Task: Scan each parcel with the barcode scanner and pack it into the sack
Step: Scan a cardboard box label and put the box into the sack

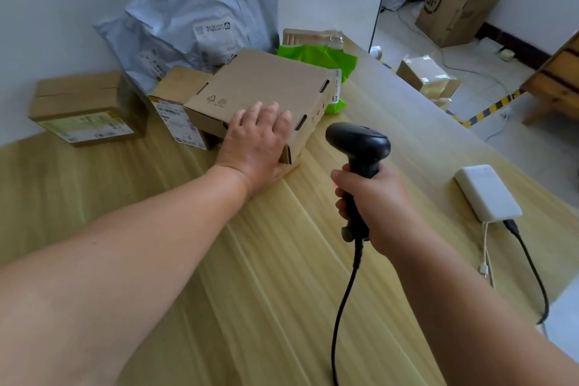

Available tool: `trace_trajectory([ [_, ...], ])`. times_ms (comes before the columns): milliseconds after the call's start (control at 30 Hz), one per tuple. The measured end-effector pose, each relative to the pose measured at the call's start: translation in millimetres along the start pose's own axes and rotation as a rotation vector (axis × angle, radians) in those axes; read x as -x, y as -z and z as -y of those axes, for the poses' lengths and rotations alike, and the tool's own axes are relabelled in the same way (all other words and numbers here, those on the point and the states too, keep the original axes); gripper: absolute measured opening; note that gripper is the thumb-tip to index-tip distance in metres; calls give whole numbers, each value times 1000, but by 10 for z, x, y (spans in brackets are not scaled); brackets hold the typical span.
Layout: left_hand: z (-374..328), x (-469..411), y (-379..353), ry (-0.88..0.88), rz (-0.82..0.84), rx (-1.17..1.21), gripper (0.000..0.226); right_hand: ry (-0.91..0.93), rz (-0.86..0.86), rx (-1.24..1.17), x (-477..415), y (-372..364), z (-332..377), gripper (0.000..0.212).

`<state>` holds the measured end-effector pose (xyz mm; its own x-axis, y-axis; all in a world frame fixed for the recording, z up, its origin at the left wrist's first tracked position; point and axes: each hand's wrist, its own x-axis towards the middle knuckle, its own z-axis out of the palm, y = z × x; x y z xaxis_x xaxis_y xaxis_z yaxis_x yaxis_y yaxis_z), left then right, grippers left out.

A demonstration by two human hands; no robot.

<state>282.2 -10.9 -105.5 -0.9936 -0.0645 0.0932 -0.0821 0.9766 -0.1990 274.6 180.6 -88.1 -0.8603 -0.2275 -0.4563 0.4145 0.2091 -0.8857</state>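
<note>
Reaches in from the near left across the table (219, 260) with the left hand (257, 138): fingers straight, laid flat on the lid of the mailer box (266, 81) at its near corner. Thumb hidden, so cannot tell whether anything is pinched beneath. Grips the barcode scanner (357, 144) by the handle in the right hand (372, 207), fingers wrapped right round, head aimed away toward the box's right end.

Probably the scan of this box. To do it well:
- Find the label (336, 84) first; seems to sit on the far right end face, edge-on from here.
- Turn that face toward the scanner, or swing the scanner round to it.
- Keep the box pinned flat; likely to slide on smooth wood.
- Hold the head back from the label and roughly square to it.

Counted left to right:
- one taped carton (84, 106) by the wall
- one small labelled carton (178, 106), just beside the mailer box
- at least two grey poly mailers (194, 19), overlapping
- one mailer box
- one green bag (319, 59) behind it
- one scanner
- one power bank (488, 193) with two cables

Beyond, on the floor: one brown paper bag (460, 3), one carton (426, 74). No sack made out for certain.
</note>
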Motion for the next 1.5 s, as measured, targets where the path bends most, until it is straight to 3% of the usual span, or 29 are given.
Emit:
trace_trajectory([
  [133, 275, 168, 308, 59, -119, 278, 86, 0, 6, -26, 155, -12, 77, 17],
  [367, 780, 698, 893, 352, -331, 640, 65, 72, 90, -37, 630, -286, 345, 13],
  [567, 1374, 1440, 1214, 699, -344, 1043, 45, 105, 260, 26, 1233, -696, 495, 15],
  [833, 2054, 2719, 1399, 854, -263, 1395, 14, 125, 426, 182, 2246, -1352, 541, 13],
  [933, 2267, 3184, 1472, 901, -257, 1471, 11, 120, 503, 239, 2663, -1645, 544, 15],
  [1067, 2528, 3738, 1552, 919, -298, 1541, 24, 138, 565, 307, 3174, -2048, 530, 19],
  [1500, 3121, 4895, 1746, 899, -308, 1519, 35, 174, 629, 407, 4164, -3039, 452, 22],
])
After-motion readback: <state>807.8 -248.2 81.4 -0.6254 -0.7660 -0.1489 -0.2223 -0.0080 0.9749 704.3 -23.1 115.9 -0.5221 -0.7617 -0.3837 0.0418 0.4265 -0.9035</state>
